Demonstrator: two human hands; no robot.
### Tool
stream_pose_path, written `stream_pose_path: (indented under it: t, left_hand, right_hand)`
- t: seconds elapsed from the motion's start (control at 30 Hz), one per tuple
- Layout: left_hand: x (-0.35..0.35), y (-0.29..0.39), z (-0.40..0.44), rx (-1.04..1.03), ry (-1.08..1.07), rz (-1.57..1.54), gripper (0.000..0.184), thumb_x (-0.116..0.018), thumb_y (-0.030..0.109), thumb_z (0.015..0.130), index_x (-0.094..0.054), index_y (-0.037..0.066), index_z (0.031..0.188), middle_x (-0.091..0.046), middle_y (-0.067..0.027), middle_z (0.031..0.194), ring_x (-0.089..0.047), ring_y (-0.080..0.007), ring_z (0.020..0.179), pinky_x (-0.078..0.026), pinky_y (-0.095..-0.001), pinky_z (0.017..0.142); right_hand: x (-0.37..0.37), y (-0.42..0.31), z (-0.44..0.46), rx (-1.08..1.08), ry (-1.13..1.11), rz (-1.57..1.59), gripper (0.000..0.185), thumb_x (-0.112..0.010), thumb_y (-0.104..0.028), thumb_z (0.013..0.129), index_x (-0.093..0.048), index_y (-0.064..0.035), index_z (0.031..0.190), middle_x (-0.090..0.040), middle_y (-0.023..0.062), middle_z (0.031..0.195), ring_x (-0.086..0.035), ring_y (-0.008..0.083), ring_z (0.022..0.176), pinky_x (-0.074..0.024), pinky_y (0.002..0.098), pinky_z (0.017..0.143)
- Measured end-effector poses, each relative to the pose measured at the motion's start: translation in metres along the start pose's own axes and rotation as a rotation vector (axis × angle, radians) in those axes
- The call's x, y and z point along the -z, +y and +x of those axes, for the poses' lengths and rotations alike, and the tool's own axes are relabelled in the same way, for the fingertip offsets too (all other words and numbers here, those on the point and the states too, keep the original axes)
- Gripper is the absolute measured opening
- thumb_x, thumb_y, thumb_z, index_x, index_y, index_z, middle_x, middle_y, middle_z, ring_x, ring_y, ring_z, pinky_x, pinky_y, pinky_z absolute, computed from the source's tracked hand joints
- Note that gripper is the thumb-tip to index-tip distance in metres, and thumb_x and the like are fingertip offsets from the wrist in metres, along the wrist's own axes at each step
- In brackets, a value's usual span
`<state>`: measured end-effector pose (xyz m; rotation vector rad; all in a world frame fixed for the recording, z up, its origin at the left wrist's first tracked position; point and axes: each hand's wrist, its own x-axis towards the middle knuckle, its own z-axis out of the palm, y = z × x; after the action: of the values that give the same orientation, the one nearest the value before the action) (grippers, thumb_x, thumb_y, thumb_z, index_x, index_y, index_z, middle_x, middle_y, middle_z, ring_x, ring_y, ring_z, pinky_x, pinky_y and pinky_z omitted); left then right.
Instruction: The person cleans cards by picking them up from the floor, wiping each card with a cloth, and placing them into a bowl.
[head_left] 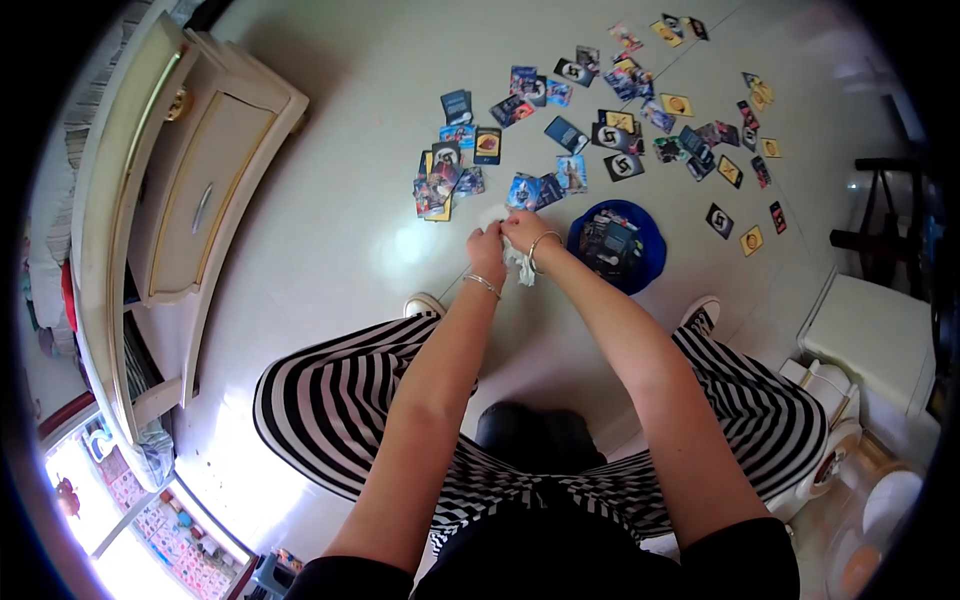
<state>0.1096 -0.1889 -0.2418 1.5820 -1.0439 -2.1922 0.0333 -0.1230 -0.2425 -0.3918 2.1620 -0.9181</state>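
We have our left hand [486, 250] and right hand [528, 234] closed on a crumpled white tissue-like piece [521, 264] beside the blue bowl [655, 246]; we judge this mid-handling, and moving it calls for a light pinch, clear of the scattered cards [566, 134].

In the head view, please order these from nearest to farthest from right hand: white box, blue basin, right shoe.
1. Blue basin, just to the right of right hand.
2. Right shoe, farther right, lower.
3. White box, far right.
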Motion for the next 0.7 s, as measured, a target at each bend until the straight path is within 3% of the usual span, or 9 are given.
stream_pose_path:
  t: [0.13, 0.27, 0.3, 0.33, 0.4, 0.43, 0.6, 0.67, 0.7]
  left_hand:
    - [-0.026, 0.035, -0.067, -0.058, -0.211, -0.053, 0.019, -0.056, 0.019, 0.078, -0.052, 0.000, 0.080, -0.052, -0.0075, 0.068, -0.051, -0.0169, 0.060, -0.041, -0.0322, 0.050]
    - [-0.046, 0.059, -0.124, -0.114, -0.466, 0.046, 0.027, -0.048, 0.016, 0.080, -0.050, 0.003, 0.104, -0.055, -0.0104, 0.085, -0.055, -0.0184, 0.070, -0.046, -0.0308, 0.059]
    - [-0.056, 0.069, -0.154, -0.115, -0.578, -0.036, 0.036, -0.043, 0.021, 0.087, -0.044, 0.008, 0.120, -0.055, -0.0104, 0.096, -0.057, -0.0207, 0.083, -0.048, -0.0327, 0.068]
    - [-0.060, 0.081, -0.179, -0.120, -0.595, -0.035, 0.036, -0.043, 0.021, 0.087, -0.044, 0.008, 0.120, -0.055, -0.0104, 0.096, -0.057, -0.0207, 0.083, -0.048, -0.0327, 0.068]
    - [-0.066, 0.098, -0.221, 0.142, -0.689, -0.064, 0.038, -0.037, 0.035, 0.093, -0.046, 0.008, 0.117, -0.056, -0.0095, 0.107, -0.057, -0.0223, 0.095, -0.048, -0.0364, 0.079]
    - [-0.063, 0.102, -0.229, 0.214, -0.746, -0.002, 0.051, -0.028, 0.049, 0.094, -0.043, 0.010, 0.124, -0.054, -0.0097, 0.115, -0.055, -0.0242, 0.102, -0.047, -0.0413, 0.083]
    - [-0.065, 0.117, -0.275, 0.458, -0.837, -0.054, 0.052, -0.020, 0.052, 0.095, -0.046, 0.011, 0.114, -0.056, -0.0079, 0.106, -0.057, -0.0235, 0.094, -0.050, -0.0412, 0.074]
    - [-0.058, 0.116, -0.283, 0.491, -0.962, -0.063, 0.053, -0.021, 0.052, 0.095, -0.044, 0.012, 0.120, -0.054, -0.0077, 0.113, -0.054, -0.0246, 0.101, -0.048, -0.0418, 0.084]
    - [-0.056, 0.117, -0.291, 0.497, -0.940, -0.096, 0.049, -0.022, 0.049, 0.095, -0.044, 0.012, 0.120, -0.053, -0.0068, 0.115, -0.053, -0.0243, 0.104, -0.046, -0.0427, 0.086]
  right_hand:
    - [0.049, -0.028, -0.055, 0.101, -0.003, 0.242, 0.028, -0.061, -0.027, 0.079, -0.065, 0.0009, 0.080, -0.063, 0.0099, 0.070, -0.058, 0.0166, 0.065, -0.0459, 0.0304, 0.061]
    - [0.115, -0.055, -0.122, 0.257, 0.020, 0.225, 0.030, -0.059, -0.027, 0.081, -0.064, 0.0017, 0.079, -0.062, 0.0068, 0.075, -0.056, 0.0145, 0.064, -0.0442, 0.0298, 0.060]
    - [0.135, -0.074, -0.151, 0.096, -0.041, 0.448, 0.028, -0.057, -0.027, 0.080, -0.063, 0.0004, 0.082, -0.061, 0.0074, 0.076, -0.057, 0.0150, 0.066, -0.0451, 0.0296, 0.060]
    - [0.149, -0.082, -0.170, 0.102, -0.024, 0.447, 0.028, -0.057, -0.027, 0.080, -0.063, 0.0004, 0.082, -0.061, 0.0074, 0.076, -0.057, 0.0150, 0.066, -0.0451, 0.0296, 0.060]
    - [0.176, -0.095, -0.204, -0.096, -0.083, 0.840, 0.025, -0.053, -0.021, 0.078, -0.063, 0.0000, 0.088, -0.062, 0.0097, 0.078, -0.060, 0.0175, 0.071, -0.0466, 0.0315, 0.060]
    - [0.189, -0.114, -0.234, 0.015, -0.061, 0.863, 0.026, -0.054, -0.018, 0.076, -0.060, 0.0010, 0.093, -0.062, 0.0091, 0.083, -0.060, 0.0174, 0.074, -0.0471, 0.0305, 0.062]
    - [0.202, -0.103, -0.260, 0.308, 0.213, 0.500, 0.030, -0.061, -0.014, 0.075, -0.056, 0.0025, 0.100, -0.063, 0.0108, 0.088, -0.062, 0.0190, 0.078, -0.0488, 0.0313, 0.069]
    - [0.198, -0.103, -0.271, 0.484, 0.478, 0.145, 0.026, -0.063, -0.014, 0.080, -0.056, -0.0006, 0.102, -0.061, 0.0092, 0.094, -0.060, 0.0159, 0.083, -0.0477, 0.0288, 0.073]
    - [0.196, -0.109, -0.278, 0.513, 0.486, 0.093, 0.023, -0.062, -0.014, 0.081, -0.056, -0.0033, 0.100, -0.061, 0.0096, 0.093, -0.061, 0.0209, 0.081, -0.0477, 0.0311, 0.071]
